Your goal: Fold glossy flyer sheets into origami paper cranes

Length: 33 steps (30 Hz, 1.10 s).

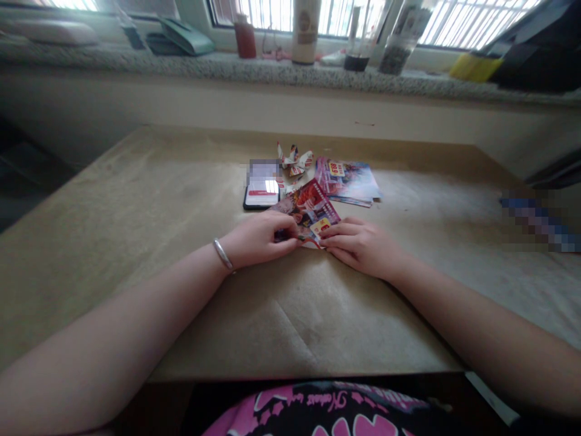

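A colourful printed paper sheet (313,203), mostly dark red with a yellow price label, lies turned at an angle on the table between my hands. My left hand (267,236), with a silver bangle at the wrist, pinches its near left edge between thumb and fingers. From the other side my right hand (361,245) presses its fingers on the near right edge, close to the label. A bit of the paper's near edge shows white, as if bent over. Just beyond the left hand lies a phone (262,197) with its screen lit.
A folded paper shape (296,160) with pointed tips stands behind the sheet. To its right is a stack of printed sheets (349,180). Bottles, including a red one (245,36), line the stone windowsill (272,69) at the back. A blurred bluish item (540,224) is at the right.
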Tool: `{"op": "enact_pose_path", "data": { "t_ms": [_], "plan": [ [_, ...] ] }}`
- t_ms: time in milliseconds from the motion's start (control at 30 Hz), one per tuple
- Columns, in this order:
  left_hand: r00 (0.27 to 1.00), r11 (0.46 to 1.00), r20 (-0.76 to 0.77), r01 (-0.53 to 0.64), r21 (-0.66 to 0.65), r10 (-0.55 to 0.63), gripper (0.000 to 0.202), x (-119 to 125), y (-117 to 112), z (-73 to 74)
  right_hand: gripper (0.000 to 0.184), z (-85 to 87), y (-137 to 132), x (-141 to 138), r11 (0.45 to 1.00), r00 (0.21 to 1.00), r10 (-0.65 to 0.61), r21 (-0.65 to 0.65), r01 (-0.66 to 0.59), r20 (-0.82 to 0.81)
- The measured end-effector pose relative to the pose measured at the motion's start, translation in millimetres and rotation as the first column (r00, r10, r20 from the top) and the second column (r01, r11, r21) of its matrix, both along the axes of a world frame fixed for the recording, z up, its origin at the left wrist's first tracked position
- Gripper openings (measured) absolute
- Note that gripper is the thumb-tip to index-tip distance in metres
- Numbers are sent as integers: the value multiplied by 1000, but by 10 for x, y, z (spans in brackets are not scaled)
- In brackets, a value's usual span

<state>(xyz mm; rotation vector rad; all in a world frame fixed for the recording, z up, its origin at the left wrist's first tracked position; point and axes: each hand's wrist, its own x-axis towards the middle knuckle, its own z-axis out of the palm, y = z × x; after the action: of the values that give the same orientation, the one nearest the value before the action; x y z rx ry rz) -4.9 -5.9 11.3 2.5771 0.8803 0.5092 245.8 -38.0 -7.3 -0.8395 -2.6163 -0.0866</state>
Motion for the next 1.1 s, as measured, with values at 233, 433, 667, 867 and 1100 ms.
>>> {"op": "enact_pose_path", "data": {
  "t_ms": [233,433,667,867,1100],
  "plan": [
    [983,976,10,-179,-123,181,33,78,-30,-16,23,13,-15,-18,999,999,-34,6,34,-9],
    [936,931,80,-328,-162,344,22,98,-12,-77,20,-16,-6,-1,996,998,-65,-62,63,-28],
    [932,931,-28,-361,55,362,22,97,4,-79,21,-43,2,-2,964,965,-257,-81,252,-56],
    [931,926,-116,-320,199,346,21,84,22,-141,19,-63,26,-11,976,975,-204,-89,197,-83],
    [940,941,-121,-300,159,320,21,91,39,-139,20,-68,30,29,984,981,-172,-56,167,-93]
  ]
}}
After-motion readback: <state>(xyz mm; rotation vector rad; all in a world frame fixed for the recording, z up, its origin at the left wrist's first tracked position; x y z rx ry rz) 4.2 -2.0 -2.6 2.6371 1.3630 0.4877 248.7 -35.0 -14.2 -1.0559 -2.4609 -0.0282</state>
